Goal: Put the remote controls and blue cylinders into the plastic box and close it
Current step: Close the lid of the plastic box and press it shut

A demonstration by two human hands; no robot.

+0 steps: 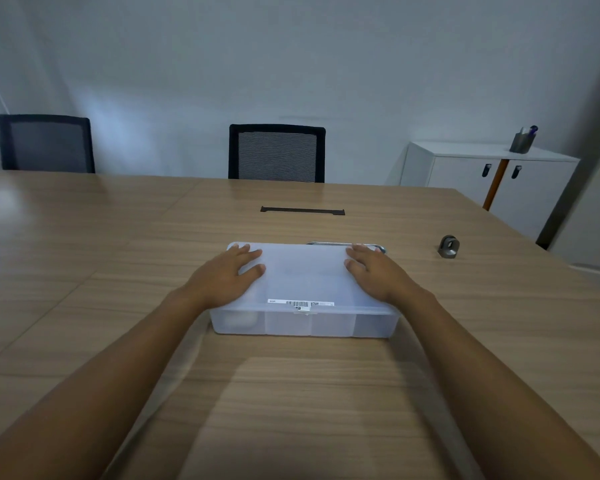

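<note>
Resting spread fingers (pixel 246 252) on the closed plastic box (pixel 303 289), wooden table (pixel 118 254), grey-walled room.

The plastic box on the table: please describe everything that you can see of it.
The plastic box is a flat, translucent, frosted rectangle lying level on the wooden table. Its lid is on, with a barcode label near the front edge. Faint dividers show through the front wall; the contents are unclear. The left hand and the right hand rest flat on the lid.
</note>
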